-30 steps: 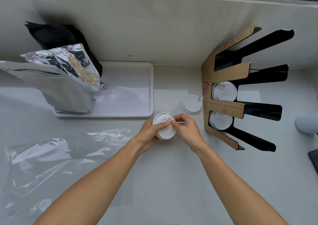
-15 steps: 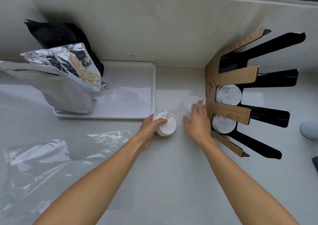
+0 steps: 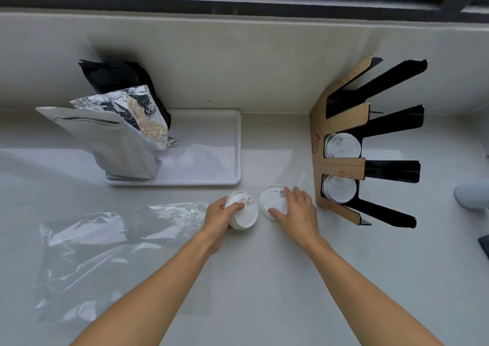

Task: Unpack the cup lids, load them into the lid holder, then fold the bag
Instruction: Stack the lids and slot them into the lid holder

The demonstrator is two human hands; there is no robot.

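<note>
My left hand grips a short stack of white cup lids standing on the counter. Just to its right lies a single white lid, and my right hand has its fingers around the lid's right and near edges. The cardboard and black lid holder stands at the right with white lids in two slots; its upper slot looks empty. The clear plastic bag lies flat and crumpled on the counter at the left.
A white tray at the back left carries a silver foil pouch and a black bag. A wall and window ledge run along the back. A pale rounded object sits at the right edge.
My right hand left the stack, reached right to the loose lid by the holder, and has now closed its fingers around it. The left hand stayed on the stack.
</note>
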